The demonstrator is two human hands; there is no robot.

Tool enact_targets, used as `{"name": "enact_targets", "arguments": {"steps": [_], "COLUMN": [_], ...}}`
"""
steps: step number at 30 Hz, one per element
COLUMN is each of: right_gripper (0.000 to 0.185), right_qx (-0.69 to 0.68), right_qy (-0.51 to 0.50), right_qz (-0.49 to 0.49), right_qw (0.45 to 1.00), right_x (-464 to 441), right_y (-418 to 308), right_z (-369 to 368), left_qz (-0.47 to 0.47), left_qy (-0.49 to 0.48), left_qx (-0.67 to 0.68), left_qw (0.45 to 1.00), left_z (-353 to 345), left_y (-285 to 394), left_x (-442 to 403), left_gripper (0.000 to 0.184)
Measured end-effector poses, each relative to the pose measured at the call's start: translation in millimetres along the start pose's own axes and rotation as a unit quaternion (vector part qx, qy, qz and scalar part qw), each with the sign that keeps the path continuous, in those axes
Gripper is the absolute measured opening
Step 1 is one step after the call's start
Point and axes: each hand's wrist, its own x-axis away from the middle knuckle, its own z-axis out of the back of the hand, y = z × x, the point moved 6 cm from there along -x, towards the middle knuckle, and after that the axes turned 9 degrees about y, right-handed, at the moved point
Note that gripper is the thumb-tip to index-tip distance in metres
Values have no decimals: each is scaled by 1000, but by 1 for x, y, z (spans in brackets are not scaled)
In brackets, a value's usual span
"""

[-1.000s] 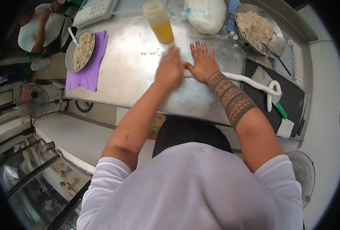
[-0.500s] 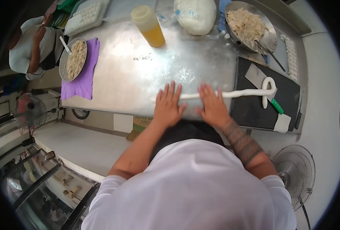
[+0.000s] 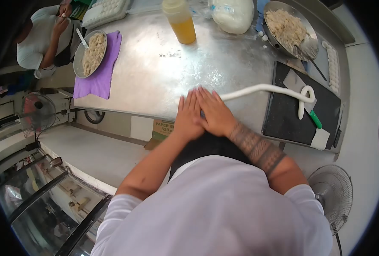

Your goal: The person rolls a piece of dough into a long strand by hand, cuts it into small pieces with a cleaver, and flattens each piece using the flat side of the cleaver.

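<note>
A long white dough rope (image 3: pixel 257 88) runs across the metal table, its far right end looped over a black cutting board (image 3: pixel 292 118). My left hand (image 3: pixel 189 116) lies flat over the rope's left end, fingers stretched out. Against it, my right hand (image 3: pixel 215 112) also presses down flat on the rope, its fingers extended and touching the left hand. The part of the rope beneath both palms is hidden. On the board, a scraper blade (image 3: pixel 292 83) and a green handle (image 3: pixel 316 120) show around the loop, with a small white cloth (image 3: pixel 320 139) at the board's corner.
Beyond my hands stands a squeeze bottle of yellow liquid (image 3: pixel 181 27). A bagged dough mass (image 3: pixel 233 16) and a bowl of pale filling (image 3: pixel 288 26) sit at the back. Left, another filling bowl (image 3: pixel 79 64) rests on a purple cloth (image 3: pixel 105 81). A co-worker (image 3: pixel 44 38) stands beyond.
My right hand has slid left along the dough rope to meet my left hand. The rope between hand and board now bends upward. The whole view has shifted slightly.
</note>
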Motion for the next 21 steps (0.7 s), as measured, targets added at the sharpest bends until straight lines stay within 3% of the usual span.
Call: {"name": "enact_targets", "arguments": {"steps": [2, 5, 8, 13, 17, 18, 20, 21], "right_gripper": [85, 83, 81, 89, 92, 93, 92, 92], "right_qx": [21, 100, 240, 266, 194, 167, 116, 136], "right_qy": [-29, -4, 25, 61, 25, 8, -19, -24], "right_qz": [30, 23, -59, -109, -55, -37, -51, -53], "right_qw": [999, 995, 969, 956, 979, 985, 992, 989], "right_x": [33, 0, -80, -125, -41, -5, 50, 49], "right_y": [-10, 11, 33, 61, 39, 30, 10, 14], "right_z": [2, -4, 5, 17, 15, 16, 21, 23], "left_qz": [38, 7, 77, 194, -60, -60, -40, -31], "left_qy": [-62, -27, 53, 90, 78, 91, -27, -24], "left_qx": [60, -42, -157, -133, -131, -41, -29, -29], "left_qw": [996, 999, 983, 968, 987, 993, 998, 999], "left_z": [9, -2, 10, 15, 19, 16, 13, 14], "left_y": [5, -20, -64, -113, -65, -59, -44, -44], "left_x": [33, 4, -67, -138, -50, -9, 50, 46], "left_gripper": [79, 78, 75, 82, 78, 80, 83, 83]}}
